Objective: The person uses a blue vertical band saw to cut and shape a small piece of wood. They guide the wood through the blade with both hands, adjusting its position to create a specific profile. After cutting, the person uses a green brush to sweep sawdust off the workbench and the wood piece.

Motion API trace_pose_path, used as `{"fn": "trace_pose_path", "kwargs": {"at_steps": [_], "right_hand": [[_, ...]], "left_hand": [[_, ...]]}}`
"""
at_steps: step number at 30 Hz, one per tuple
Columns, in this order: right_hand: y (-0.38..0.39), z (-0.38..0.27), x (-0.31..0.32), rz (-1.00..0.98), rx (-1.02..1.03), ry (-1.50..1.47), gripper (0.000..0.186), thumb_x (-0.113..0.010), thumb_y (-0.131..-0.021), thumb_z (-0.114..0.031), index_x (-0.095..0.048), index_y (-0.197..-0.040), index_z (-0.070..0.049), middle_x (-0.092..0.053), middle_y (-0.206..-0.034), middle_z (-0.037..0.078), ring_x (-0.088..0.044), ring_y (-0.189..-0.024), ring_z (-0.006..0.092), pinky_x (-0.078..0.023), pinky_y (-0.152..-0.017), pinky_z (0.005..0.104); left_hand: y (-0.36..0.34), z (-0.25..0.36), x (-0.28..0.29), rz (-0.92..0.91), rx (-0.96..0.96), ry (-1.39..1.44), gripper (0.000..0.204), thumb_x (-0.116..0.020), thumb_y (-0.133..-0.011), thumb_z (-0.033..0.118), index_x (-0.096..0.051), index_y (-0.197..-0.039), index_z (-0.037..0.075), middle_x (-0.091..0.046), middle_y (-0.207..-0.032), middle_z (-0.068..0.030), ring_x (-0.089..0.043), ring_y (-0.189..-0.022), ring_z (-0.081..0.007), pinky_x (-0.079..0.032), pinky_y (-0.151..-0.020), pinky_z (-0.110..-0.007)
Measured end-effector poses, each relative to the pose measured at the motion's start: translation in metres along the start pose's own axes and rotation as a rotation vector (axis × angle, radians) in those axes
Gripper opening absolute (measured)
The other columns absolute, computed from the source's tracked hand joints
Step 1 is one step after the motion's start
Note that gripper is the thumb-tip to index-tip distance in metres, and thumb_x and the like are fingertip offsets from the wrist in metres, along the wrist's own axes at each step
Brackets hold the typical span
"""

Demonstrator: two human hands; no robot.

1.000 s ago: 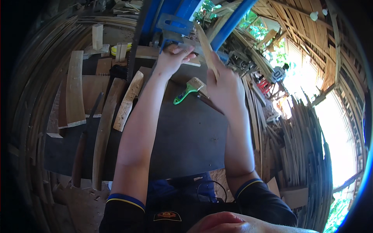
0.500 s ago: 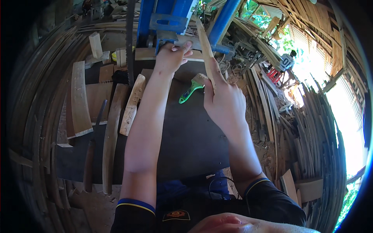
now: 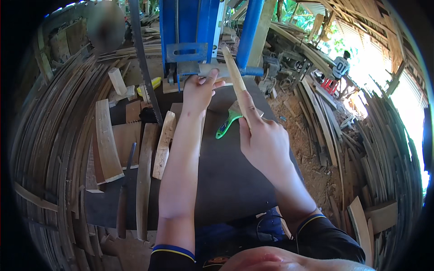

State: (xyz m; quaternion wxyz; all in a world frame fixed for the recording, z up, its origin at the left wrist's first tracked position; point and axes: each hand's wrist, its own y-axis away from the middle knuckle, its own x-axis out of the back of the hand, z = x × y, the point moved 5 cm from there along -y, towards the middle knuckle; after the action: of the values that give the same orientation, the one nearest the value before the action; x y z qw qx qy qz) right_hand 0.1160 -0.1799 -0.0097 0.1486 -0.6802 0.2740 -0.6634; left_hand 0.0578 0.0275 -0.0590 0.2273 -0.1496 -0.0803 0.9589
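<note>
My left hand (image 3: 202,92) is at a blue metal machine (image 3: 185,22), fingers bent beside a grey horizontal cylinder (image 3: 207,69); what they hold, if anything, is hidden. My right hand (image 3: 262,144) grips a pale tapered wooden stick (image 3: 234,70), its tip raised near the machine. Between my hands, a green-handled brush (image 3: 226,124) lies on the dark worktop (image 3: 230,180). Left of my left forearm lie a rough wood block (image 3: 162,156), a long board (image 3: 145,176), a dark long-handled tool (image 3: 122,207) and other offcuts (image 3: 108,135). A toothed saw blade (image 3: 149,90) stands behind them.
Stacked timber strips lie along the left (image 3: 49,149) and right (image 3: 384,167). A person (image 3: 340,67) sits on a red stool (image 3: 329,86) at the back right. A yellow object (image 3: 155,83) is at the worktop's back left, and wood shavings (image 3: 289,113) cover the floor.
The view has tilted up, so machine, worktop and both hands appear lower in the picture. My hands keep much the same grip and place relative to the machine.
</note>
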Motion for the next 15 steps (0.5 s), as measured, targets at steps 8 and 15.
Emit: {"fn": "trace_pose_path", "kwargs": {"at_steps": [8,15], "right_hand": [[-0.082,-0.01,-0.01,-0.025,-0.019,-0.158,0.014,-0.062,-0.078,-0.014,-0.071,-0.082,-0.004,-0.07,-0.076,0.016,-0.071,-0.073,0.0318,-0.058,-0.063,0.0417],[-0.032,-0.001,-0.014,-0.131,0.04,-0.111,0.076,-0.061,-0.08,-0.012,-0.032,-0.149,0.004,-0.068,-0.075,0.014,-0.07,-0.065,0.0297,-0.056,-0.057,0.0389]], "left_hand": [[-0.017,-0.018,0.04,-0.042,-0.076,0.077,0.034,-0.07,-0.093,0.03,-0.058,-0.114,0.006,-0.067,-0.109,-0.008,-0.068,-0.098,-0.0206,-0.052,-0.088,-0.038],[-0.006,0.004,0.021,0.071,0.088,0.012,0.056,-0.07,-0.092,0.04,-0.05,-0.128,0.001,-0.056,-0.131,-0.0132,-0.061,-0.115,-0.024,-0.044,-0.103,-0.044]]}}
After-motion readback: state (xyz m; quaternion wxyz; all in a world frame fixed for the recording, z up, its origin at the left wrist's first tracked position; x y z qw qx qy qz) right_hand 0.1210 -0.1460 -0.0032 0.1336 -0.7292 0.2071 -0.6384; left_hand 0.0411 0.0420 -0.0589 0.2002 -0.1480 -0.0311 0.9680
